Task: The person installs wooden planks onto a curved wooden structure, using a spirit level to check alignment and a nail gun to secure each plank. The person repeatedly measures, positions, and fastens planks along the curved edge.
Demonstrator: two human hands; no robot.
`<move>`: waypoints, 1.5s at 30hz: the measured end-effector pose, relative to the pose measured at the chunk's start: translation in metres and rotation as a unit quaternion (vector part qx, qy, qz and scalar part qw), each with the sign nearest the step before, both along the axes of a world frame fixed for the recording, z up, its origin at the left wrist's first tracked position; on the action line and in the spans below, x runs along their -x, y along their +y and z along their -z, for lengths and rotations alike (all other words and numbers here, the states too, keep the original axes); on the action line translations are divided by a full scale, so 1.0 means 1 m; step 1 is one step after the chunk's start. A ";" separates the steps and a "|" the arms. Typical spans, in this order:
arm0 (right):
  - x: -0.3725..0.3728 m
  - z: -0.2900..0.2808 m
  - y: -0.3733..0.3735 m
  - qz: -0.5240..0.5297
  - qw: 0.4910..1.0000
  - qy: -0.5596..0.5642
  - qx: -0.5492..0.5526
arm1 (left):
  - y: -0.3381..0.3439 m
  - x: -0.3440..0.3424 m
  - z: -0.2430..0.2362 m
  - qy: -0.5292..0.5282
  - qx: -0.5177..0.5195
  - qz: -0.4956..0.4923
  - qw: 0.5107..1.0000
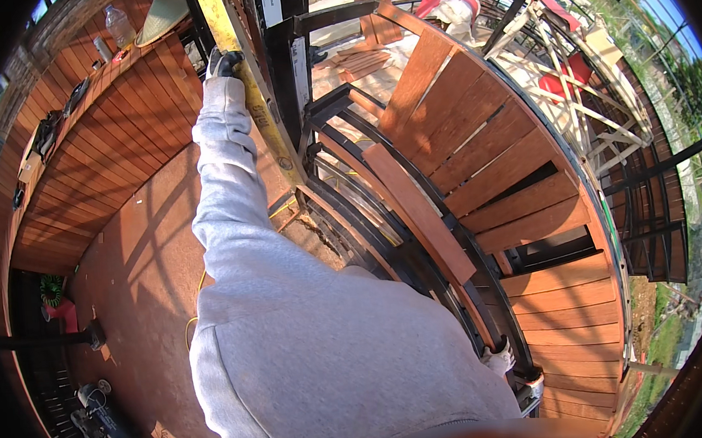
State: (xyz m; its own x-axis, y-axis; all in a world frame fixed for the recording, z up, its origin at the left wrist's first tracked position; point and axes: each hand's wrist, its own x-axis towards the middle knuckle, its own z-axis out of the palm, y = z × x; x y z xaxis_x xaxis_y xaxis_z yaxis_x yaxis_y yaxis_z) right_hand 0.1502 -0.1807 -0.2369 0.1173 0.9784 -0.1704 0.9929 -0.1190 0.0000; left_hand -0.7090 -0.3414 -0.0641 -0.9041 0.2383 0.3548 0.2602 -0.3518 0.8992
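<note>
My left arm, in a grey sleeve, reaches away from me. At its end my left hand (224,63), in a black and pale glove, is closed on a long yellow spirit level (257,103). The level stands tilted beside a black metal post (282,69). Low on the right, my right hand (500,358), in a pale glove with dark fingertips, is curled at the black curved frame (500,310); what it grips is hidden. A loose reddish wooden board (417,214) lies along the frame, its near end not far from that hand.
Curved slatted decking (485,153) with gaps runs along the right. A wood-panelled counter (109,130) at left carries a clear bottle (118,25) and a conical hat (162,20). A compressor-like machine (105,423) stands on the brown floor (130,316). A person (457,12) crouches at the back.
</note>
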 end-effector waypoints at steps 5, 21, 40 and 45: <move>-0.001 0.003 0.000 0.001 1.000 0.001 -0.011 | 0.010 0.007 -0.032 0.145 -0.041 -0.108 0.983; -0.004 0.006 0.008 0.028 0.999 -0.016 0.028 | 0.029 -0.024 -0.034 0.192 0.097 -0.237 0.947; -0.020 0.017 0.005 -0.019 1.000 -0.005 -0.002 | -0.009 -0.094 0.160 0.027 0.351 -0.013 0.936; -0.031 0.025 0.016 -0.035 0.999 -0.006 0.010 | -0.049 -0.099 0.174 -0.047 0.363 0.001 0.931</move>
State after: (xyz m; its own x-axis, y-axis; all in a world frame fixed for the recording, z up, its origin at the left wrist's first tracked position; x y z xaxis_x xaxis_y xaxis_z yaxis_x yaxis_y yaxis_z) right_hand 0.1812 -0.1651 -0.2622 0.0499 0.9805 -0.1899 0.9987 -0.0484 0.0129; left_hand -0.6102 -0.3907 -0.2382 -0.9223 0.3861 0.0196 0.1692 0.3574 0.9185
